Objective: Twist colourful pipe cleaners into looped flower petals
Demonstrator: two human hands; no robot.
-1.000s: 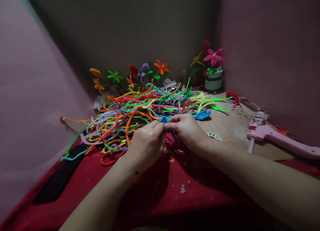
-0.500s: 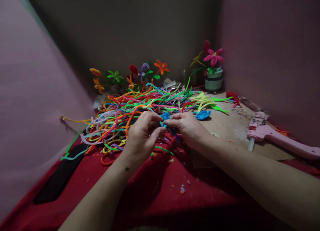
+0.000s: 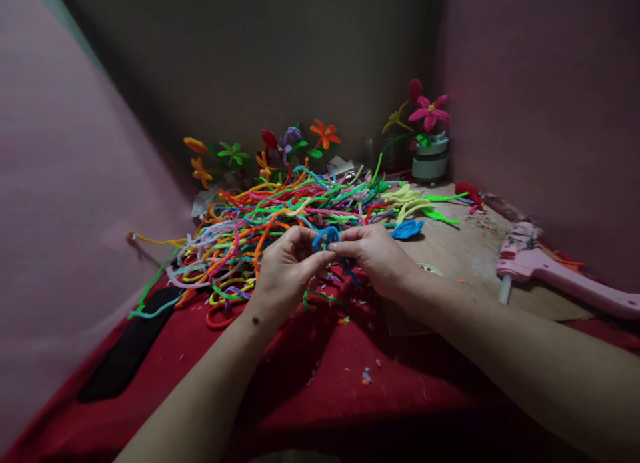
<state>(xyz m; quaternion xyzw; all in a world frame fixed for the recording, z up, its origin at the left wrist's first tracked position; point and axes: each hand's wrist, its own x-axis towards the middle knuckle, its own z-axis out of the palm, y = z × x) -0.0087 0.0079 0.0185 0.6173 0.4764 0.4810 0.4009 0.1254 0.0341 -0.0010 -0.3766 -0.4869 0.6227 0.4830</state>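
Between my two hands is a blue pipe cleaner [image 3: 327, 236], bent into small loops with a loose end hanging down at the right. My left hand [image 3: 287, 263] pinches its left side between thumb and fingers. From the right, my right hand [image 3: 375, 256] grips it with thumb and forefinger, close to the left thumb tip. Fingers cover part of the loops. Just beyond the right hand lies a blue petal-shaped piece [image 3: 407, 230]. A heap of many-coloured pipe cleaners [image 3: 280, 203] spreads behind both hands.
A pink glue gun [image 3: 545, 269] rests on a board [image 3: 475, 249] at the right. Pipe-cleaner flowers [image 3: 325, 135] stand at the back, some by a pale green container [image 3: 430, 161]. On the red cloth [image 3: 320, 383] are coloured scraps and a black strip [image 3: 127, 349].
The blue loops have opened out and show more clearly between the fingers. Both hands stay in nearly the same place; the whole view has shifted slightly.
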